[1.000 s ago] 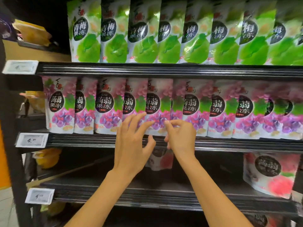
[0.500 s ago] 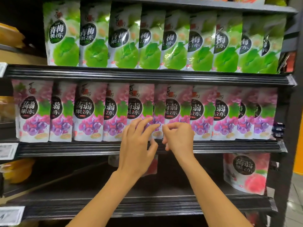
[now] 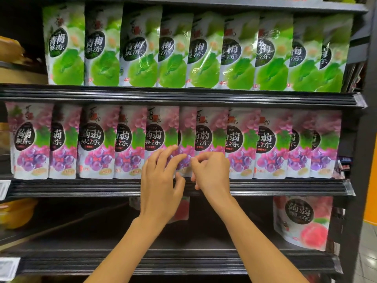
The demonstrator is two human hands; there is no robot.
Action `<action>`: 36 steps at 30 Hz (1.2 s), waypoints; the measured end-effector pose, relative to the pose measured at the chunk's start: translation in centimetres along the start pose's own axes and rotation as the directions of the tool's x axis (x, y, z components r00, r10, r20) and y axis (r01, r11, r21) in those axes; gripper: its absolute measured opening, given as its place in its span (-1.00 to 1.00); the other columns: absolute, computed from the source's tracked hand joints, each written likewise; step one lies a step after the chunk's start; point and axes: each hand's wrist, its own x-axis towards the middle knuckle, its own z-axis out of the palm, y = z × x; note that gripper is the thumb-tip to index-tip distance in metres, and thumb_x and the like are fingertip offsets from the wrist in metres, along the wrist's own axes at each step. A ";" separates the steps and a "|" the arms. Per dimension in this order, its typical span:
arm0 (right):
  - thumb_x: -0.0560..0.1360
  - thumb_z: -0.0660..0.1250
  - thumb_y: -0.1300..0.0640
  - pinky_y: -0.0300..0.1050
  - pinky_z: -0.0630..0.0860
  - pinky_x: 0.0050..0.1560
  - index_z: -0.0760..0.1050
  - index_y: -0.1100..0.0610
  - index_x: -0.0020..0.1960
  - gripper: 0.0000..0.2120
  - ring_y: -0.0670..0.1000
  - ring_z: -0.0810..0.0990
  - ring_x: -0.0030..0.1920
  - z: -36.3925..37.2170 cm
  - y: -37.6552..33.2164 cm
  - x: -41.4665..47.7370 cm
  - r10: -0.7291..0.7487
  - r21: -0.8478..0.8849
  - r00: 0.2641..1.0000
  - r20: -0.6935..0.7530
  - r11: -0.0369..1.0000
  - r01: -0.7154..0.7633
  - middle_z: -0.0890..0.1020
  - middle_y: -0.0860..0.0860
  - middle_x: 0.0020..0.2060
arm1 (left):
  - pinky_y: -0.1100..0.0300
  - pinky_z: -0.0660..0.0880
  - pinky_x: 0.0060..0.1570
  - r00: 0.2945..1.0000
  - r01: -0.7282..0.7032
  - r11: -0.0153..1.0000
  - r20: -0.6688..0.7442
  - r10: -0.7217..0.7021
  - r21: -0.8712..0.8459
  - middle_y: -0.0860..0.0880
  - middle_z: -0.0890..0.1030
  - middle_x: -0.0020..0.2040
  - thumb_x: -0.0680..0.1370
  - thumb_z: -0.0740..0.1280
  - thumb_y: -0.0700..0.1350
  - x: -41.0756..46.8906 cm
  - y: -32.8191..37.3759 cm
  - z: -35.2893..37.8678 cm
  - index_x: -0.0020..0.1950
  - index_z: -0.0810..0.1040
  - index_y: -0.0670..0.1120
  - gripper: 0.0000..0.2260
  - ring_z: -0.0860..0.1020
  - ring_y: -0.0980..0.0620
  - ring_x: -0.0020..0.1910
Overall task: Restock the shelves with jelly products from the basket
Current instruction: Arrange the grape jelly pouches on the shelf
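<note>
Glossy plastic film, crinkled and reflective, forms every pack shown. On the middle shelf, a row of flat, rectangular, purple grape-printed jelly pouches (image 3: pixel 95 141) stands upright. Their long axes are vertical, their printed fronts face near, and neighbours overlap edge on edge. At mid-row, one purple jelly pouch (image 3: pixel 186 137) shows only as a narrow strip. It is upright, wedged between two neighbours, with its base behind the black ribbed shelf edge (image 3: pixel 81 187).

The left hand (image 3: pixel 161 186) has its fingers loosely bent and spread against the lower fronts of this pouch and its left neighbour, with the thumb beside the bottom edge. Whether it grips cannot be told. The right hand (image 3: pixel 212 174) has its fingers curled, the tips pinching the narrow pouch's right edge.

On the upper shelf stand matching green plum-printed jelly pouches (image 3: pixel 204 52), upright and slightly overlapped. On the lower shelf at far right, a single white and pink peach-printed jelly pouch (image 3: pixel 302 221) stands upright, leaning slightly. A second pink pouch (image 3: pixel 182 209) shows partly behind the left wrist. Blurred yellow packs (image 3: pixel 16 213) lie at far left.
</note>
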 end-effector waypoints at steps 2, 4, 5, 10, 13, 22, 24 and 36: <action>0.50 0.27 0.24 -0.22 0.52 -0.52 0.54 0.08 -0.38 -0.71 -0.11 0.48 -0.67 -0.7 0.5 -0.3 -0.007 0.033 1.000 -0.029 0.999 0.008 0.58 0.05 -0.60 | -0.08 0.32 0.37 1.000 -0.008 1.000 -0.003 0.008 0.027 0.01 0.44 0.41 0.47 0.37 -0.24 0.0 0.1 0.1 0.32 0.54 0.01 -0.58 0.33 -0.09 0.43; 0.51 0.28 0.21 -0.27 0.48 -0.54 0.51 -0.01 -0.36 -0.71 -0.11 0.47 -0.67 -1.5 1.1 -0.7 -0.015 0.075 0.999 -0.039 0.997 0.018 0.57 0.01 -0.62 | -0.04 0.29 0.37 1.000 -0.017 0.999 -0.014 0.017 0.031 0.02 0.42 0.43 0.47 0.37 -0.23 0.1 0.4 0.3 0.32 0.54 0.02 -0.58 0.31 -0.10 0.44; 0.51 0.29 0.19 -0.32 0.46 -0.54 0.52 -0.02 -0.31 -0.75 -0.12 0.47 -0.67 -1.8 1.4 -0.9 -0.022 0.084 0.999 -0.037 0.996 0.025 0.57 -0.02 -0.62 | -0.03 0.29 0.37 1.000 -0.018 0.999 -0.019 0.018 0.027 0.02 0.41 0.44 0.47 0.37 -0.22 0.1 0.6 0.4 0.31 0.54 0.03 -0.59 0.30 -0.10 0.44; 0.55 0.35 0.08 -0.14 0.54 -0.44 0.54 0.07 0.05 -0.90 -0.10 0.51 -0.62 -3.0 2.6 -0.5 -0.021 0.129 0.991 -0.131 0.991 0.039 0.58 -0.02 -0.58 | -0.06 0.29 0.39 1.000 -0.014 1.000 -0.004 0.014 0.027 0.03 0.43 0.43 0.45 0.42 -0.22 0.3 1.4 1.0 0.30 0.52 -0.01 -0.58 0.28 -0.12 0.46; 0.56 0.34 0.04 -0.12 0.57 -0.35 0.45 0.05 0.17 -0.79 -0.12 0.54 -0.57 -3.8 3.3 -0.3 -0.061 0.095 0.980 -0.188 0.992 0.080 0.58 -0.03 -0.57 | -0.09 0.32 0.37 1.000 -0.010 0.999 -0.024 0.010 0.031 0.04 0.46 0.40 0.46 0.43 -0.21 0.4 1.7 1.3 0.33 0.52 -0.03 -0.56 0.32 -0.11 0.44; 0.58 0.27 0.20 -0.36 0.40 -0.59 0.54 0.09 -0.13 -0.86 -0.12 0.49 -0.67 -4.8 3.1 0.7 -0.007 0.177 0.993 -0.119 0.984 0.028 0.55 -0.05 -0.64 | -0.09 0.28 0.37 0.999 -0.009 0.995 -0.033 0.012 0.095 0.01 0.49 0.37 0.46 0.46 -0.16 0.6 2.9 2.1 0.30 0.54 0.01 -0.59 0.33 -0.10 0.41; 0.58 0.26 0.22 -0.35 0.40 -0.59 0.51 0.04 -0.19 -0.80 -0.15 0.50 -0.65 -5.3 3.4 0.6 -0.009 0.182 0.991 -0.133 0.983 0.033 0.55 -0.03 -0.63 | -0.09 0.27 0.36 0.999 -0.007 0.995 -0.045 0.012 0.097 -0.01 0.48 0.37 0.45 0.47 -0.15 0.7 3.0 2.2 0.29 0.55 0.00 -0.59 0.32 -0.10 0.41; 0.60 0.31 0.08 -0.34 0.39 -0.55 0.38 0.06 0.11 -0.85 -0.05 0.51 -0.64 -8.4 6.1 0.7 -0.039 0.244 0.958 -0.283 0.963 0.111 0.59 0.04 -0.54 | -0.09 0.32 0.35 0.991 -0.133 0.988 -0.025 0.135 0.074 0.04 0.46 0.40 0.47 0.41 -0.08 1.3 6.6 4.0 0.34 0.51 0.07 -0.57 0.31 -0.10 0.42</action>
